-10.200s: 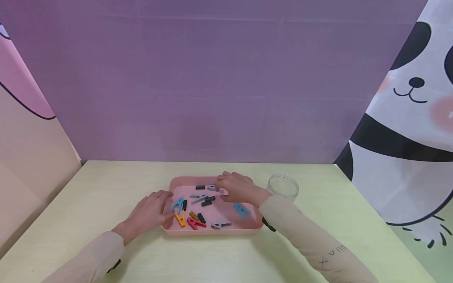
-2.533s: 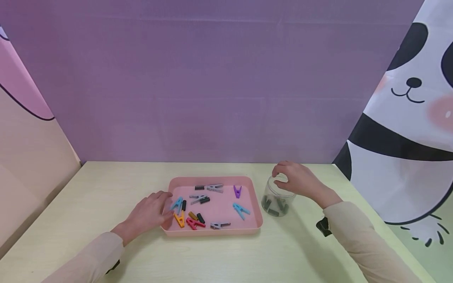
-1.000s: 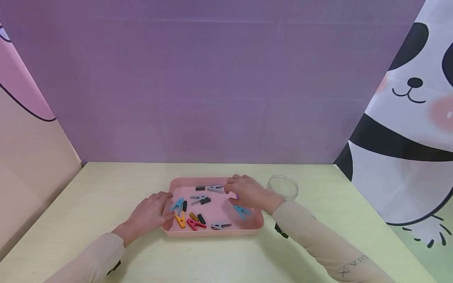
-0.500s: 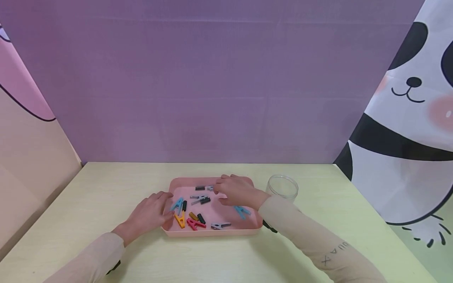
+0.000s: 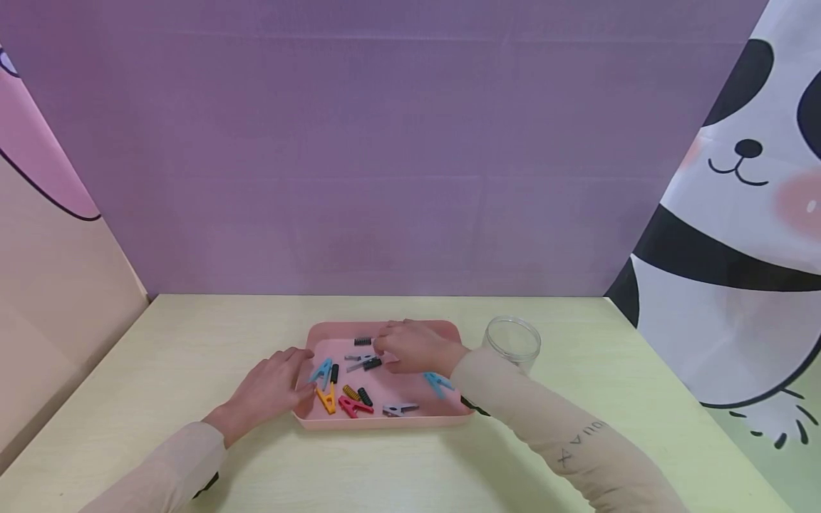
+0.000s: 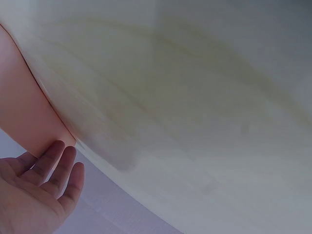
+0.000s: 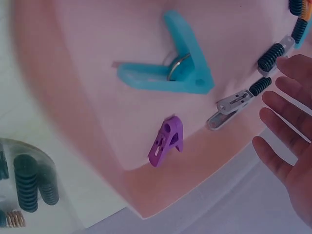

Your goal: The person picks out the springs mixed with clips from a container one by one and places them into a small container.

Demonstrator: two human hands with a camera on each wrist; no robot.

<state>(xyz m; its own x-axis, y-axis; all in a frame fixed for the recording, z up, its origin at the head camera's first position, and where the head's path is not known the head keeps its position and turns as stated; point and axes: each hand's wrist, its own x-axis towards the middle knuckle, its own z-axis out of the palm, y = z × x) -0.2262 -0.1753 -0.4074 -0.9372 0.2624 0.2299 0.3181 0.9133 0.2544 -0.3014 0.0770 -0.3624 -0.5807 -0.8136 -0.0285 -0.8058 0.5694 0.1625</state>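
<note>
My left hand [image 5: 276, 381] rests at the left side of a pink tray [image 5: 417, 422], its fingers [image 6: 62, 163] touching the outer wall with slight bends. Over the back middle of the tray is my right hand [image 5: 420, 348], holding nothing. Its fingers [image 7: 287, 107] are spread and lightly bent close to two dark ribbed coils [image 7: 270, 56]. Grey clothespins [image 7: 234, 102] lie by these coils. Nearer the tray's right end are a large light-blue clothespin [image 7: 190, 68] and a small purple clothespin [image 7: 166, 139], the purple one hidden under my hand in the head view.
A clear round jar [image 5: 513, 338] stands right of the tray, with several dark coils [image 7: 27, 183] and a coppery one inside. Yellow [image 5: 326, 399], red [image 5: 354, 405] and blue [image 5: 321, 370] clothespins lie in the tray's left part, beside a golden coil [image 5: 350, 392].
One dark coil has left the tray's middle since the oldest frame. My right hand was over the jar, then came back and slid left across the tray. My left hand stayed put.
</note>
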